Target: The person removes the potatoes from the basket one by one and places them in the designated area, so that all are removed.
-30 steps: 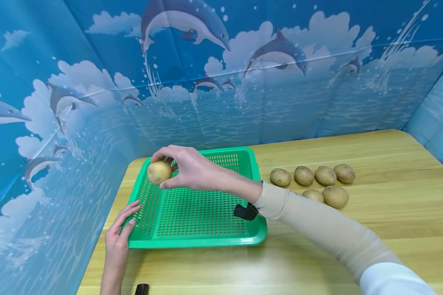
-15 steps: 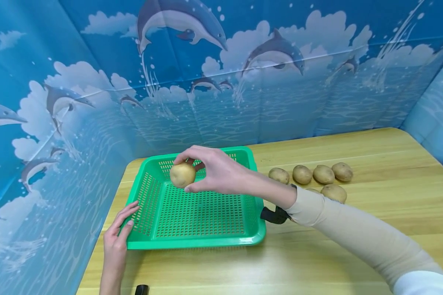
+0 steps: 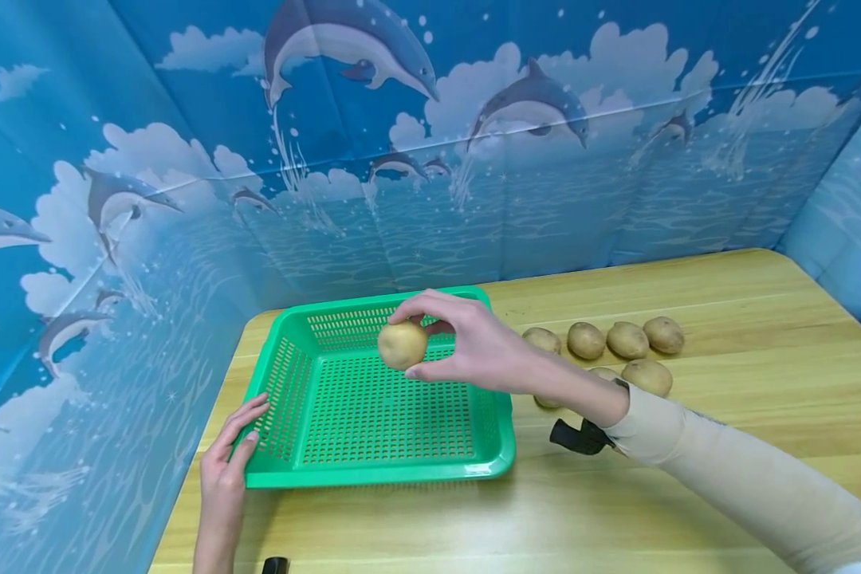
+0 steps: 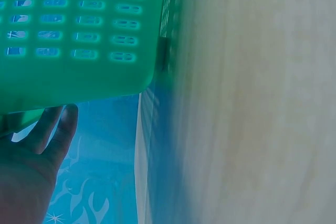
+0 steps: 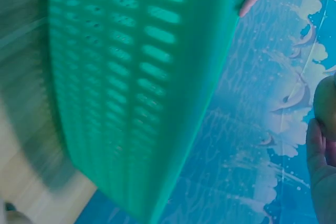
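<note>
My right hand (image 3: 477,347) pinches a pale potato (image 3: 402,345) between thumb and fingers, high over the right half of a green plastic basket (image 3: 383,478). At the right edge of the right wrist view, part of that potato (image 5: 326,103) shows against my fingertips. The basket has slotted walls and a mesh floor, and nothing lies on the parts of the floor that show. My left hand (image 3: 228,446) grips the basket's left rim near the front corner. From below, the left wrist view shows fingers (image 4: 63,129) up at the rim.
Several potatoes (image 3: 627,340) lie on the wooden table (image 3: 617,502) right of the basket, some partly hidden by my right forearm. A black wrist mount (image 3: 581,437) hangs under the right sleeve. A blue dolphin-print curtain (image 3: 416,215) stands behind and left of the table.
My right hand has moved right with the potato, from above the basket's left wall to over its right half. The left hand has stayed on the rim.
</note>
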`<state>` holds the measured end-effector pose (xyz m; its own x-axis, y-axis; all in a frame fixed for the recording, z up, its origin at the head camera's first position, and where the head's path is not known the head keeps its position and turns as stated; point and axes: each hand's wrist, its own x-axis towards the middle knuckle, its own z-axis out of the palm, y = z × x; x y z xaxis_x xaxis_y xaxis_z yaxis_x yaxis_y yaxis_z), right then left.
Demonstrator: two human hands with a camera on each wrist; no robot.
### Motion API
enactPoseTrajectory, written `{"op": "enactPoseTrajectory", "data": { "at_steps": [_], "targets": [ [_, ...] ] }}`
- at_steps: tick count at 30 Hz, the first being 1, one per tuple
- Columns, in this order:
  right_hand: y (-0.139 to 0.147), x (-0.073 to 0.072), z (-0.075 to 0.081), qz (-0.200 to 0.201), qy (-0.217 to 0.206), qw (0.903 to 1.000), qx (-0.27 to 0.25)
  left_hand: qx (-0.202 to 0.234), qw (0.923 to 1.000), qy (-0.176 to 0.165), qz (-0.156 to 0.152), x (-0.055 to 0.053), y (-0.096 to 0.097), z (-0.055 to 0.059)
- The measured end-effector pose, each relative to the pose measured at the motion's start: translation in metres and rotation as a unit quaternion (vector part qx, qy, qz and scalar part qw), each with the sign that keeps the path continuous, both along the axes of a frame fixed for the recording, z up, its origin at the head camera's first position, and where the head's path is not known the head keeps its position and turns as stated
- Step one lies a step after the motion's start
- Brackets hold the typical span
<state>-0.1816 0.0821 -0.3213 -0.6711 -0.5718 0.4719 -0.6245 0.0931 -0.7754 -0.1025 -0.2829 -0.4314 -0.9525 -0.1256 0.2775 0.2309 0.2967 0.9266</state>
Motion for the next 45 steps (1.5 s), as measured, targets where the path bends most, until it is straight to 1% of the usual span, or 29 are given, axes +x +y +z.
{"op": "enactPoseTrajectory", "data": {
  "at_steps": [5, 8, 12, 18, 24, 28, 31, 33, 38, 45],
  "targets": [
    [0.013, 0.006, -0.007, -0.033, -0.005, 0.9995, -0.002, 0.003, 1.0000, -0.002, 0.001, 0.001, -0.001, 0.000],
    [0.022, 0.009, -0.011, -0.043, -0.014, 0.9990, 0.001, 0.006, 1.0000, 0.000, -0.001, 0.000, -0.002, 0.000],
    [0.036, 0.012, -0.017, -0.046, -0.025, 0.9986, 0.007, 0.005, 1.0000, 0.005, -0.003, -0.001, -0.001, -0.001],
    [0.055, 0.016, -0.026, -0.052, -0.021, 0.9984, 0.006, 0.001, 1.0000, 0.003, 0.003, -0.001, -0.001, -0.002],
    [0.072, 0.023, -0.031, -0.072, -0.032, 0.9969, -0.003, -0.005, 1.0000, -0.002, 0.005, -0.001, -0.001, -0.001],
    [0.084, 0.027, -0.034, -0.094, -0.046, 0.9945, 0.001, -0.001, 1.0000, -0.007, 0.007, -0.001, 0.000, -0.001],
    [0.093, 0.030, -0.035, -0.099, -0.054, 0.9936, -0.007, 0.002, 0.9999, -0.012, 0.009, -0.001, 0.000, -0.001],
    [0.099, 0.031, -0.035, -0.098, -0.052, 0.9937, -0.011, 0.004, 0.9998, -0.015, 0.010, 0.000, 0.000, -0.001],
    [0.110, 0.035, -0.037, -0.118, -0.040, 0.9923, -0.003, 0.003, 0.9998, -0.017, 0.012, 0.000, 0.001, 0.000],
    [0.125, 0.040, -0.046, -0.147, -0.062, 0.9872, -0.003, 0.000, 0.9997, -0.019, 0.014, 0.000, 0.001, 0.001]
  ]
}}
